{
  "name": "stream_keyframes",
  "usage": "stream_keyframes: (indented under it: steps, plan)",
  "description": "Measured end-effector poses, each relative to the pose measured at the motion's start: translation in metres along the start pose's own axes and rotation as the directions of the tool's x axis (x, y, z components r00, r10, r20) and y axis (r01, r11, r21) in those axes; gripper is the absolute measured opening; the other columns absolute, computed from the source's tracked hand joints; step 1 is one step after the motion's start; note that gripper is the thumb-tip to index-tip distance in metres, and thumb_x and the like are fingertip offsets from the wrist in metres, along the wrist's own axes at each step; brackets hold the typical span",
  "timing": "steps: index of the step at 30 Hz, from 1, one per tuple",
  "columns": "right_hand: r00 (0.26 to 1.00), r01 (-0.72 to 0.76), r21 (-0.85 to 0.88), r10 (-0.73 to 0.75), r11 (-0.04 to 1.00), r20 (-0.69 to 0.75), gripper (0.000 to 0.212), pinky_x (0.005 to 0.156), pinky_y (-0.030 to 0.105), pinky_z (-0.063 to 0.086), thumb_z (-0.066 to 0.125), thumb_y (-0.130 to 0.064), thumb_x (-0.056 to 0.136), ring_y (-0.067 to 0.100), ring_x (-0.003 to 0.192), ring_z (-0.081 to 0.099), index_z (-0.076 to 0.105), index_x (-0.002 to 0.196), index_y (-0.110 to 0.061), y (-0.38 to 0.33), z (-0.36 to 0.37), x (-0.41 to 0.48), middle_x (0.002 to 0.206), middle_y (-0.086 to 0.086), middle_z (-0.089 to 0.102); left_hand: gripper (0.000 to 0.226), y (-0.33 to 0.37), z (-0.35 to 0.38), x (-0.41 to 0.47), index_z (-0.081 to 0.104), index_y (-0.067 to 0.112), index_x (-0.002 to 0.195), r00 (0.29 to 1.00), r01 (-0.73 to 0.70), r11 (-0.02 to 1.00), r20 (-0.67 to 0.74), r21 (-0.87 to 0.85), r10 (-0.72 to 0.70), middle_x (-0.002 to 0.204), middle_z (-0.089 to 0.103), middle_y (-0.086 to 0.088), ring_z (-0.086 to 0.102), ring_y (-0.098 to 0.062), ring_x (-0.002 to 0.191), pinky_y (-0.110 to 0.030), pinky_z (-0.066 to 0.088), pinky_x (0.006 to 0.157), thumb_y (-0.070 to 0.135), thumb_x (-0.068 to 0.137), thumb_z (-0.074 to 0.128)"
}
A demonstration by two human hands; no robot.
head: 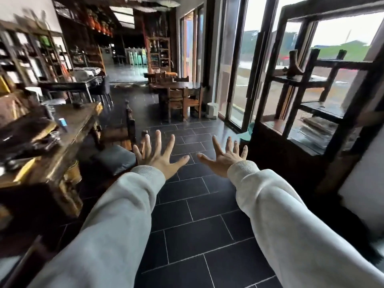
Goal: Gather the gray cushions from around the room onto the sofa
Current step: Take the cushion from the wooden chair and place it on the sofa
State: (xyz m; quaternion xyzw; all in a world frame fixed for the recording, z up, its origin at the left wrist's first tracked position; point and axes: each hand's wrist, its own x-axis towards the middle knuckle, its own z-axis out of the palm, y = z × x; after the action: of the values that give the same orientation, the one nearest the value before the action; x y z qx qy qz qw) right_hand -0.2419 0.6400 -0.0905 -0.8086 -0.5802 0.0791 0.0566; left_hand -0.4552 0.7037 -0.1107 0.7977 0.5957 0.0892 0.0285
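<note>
Both hands, left hand (159, 155) and right hand (223, 157), are spread wide and empty over the tiled floor (199, 235). Closest gray cushion (114, 160) sits on a chair (124, 129) jammed against the cluttered table (68, 129), so I'd guess a careless grab knocks stuff off; no sofa in view.

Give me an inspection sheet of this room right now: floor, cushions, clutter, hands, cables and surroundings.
Surface: dark tiled floor, bare ahead.
Job's things: one gray cushion on a wooden chair seat beside the left hand; no sofa in view.
Clutter: long wooden table on the left carries a small blue and white box and blurred items.
Hands: left hand and right hand open, fingers spread, empty.
Cables: nothing seen.
Surroundings: dining table with chairs ahead, glass doors on the right, shelves on the left.
</note>
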Motion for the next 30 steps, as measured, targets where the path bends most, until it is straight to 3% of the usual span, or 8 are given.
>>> stream_keyframes:
  steps: [8,17,30]
  plan:
    - [0.977,0.181,0.0,-0.18,0.984,0.111,0.103,0.124,0.064,-0.017,0.016,-0.099,0.081,0.038,0.16,-0.023,-0.024,0.161,-0.048,-0.067,0.046,0.136,0.172,0.014,-0.028,0.097,-0.067,0.036,0.09,-0.023,0.053,0.156,0.973,0.201,0.979,0.107,0.023,-0.203,0.164,-0.043,0.005,-0.039,-0.029,0.151,-0.066,-0.022,0.118,0.098,0.078,0.012]
    - [0.93,0.32,-0.037,-0.306,0.947,0.203,0.104,0.121,0.064,-0.019,0.013,-0.1,0.079,0.038,0.16,-0.022,-0.022,0.162,-0.048,-0.135,0.095,0.278,0.174,0.014,-0.024,0.097,-0.138,0.072,0.182,-0.019,0.05,0.159,0.903,0.407,0.913,0.143,0.022,-0.406,0.167,-0.039,0.003,-0.033,-0.03,0.154,-0.065,-0.018,0.12,0.096,0.08,0.014]
    - [0.884,0.38,-0.037,-0.351,0.924,0.31,0.103,0.121,0.064,-0.019,0.014,-0.099,0.081,0.036,0.161,-0.02,-0.02,0.162,-0.047,-0.277,0.172,0.434,0.175,0.014,-0.021,0.094,-0.285,0.123,0.304,-0.02,0.045,0.16,0.818,0.534,0.844,0.28,-0.05,-0.502,0.168,-0.037,0.001,-0.033,-0.031,0.154,-0.065,-0.015,0.12,0.088,0.089,0.026]
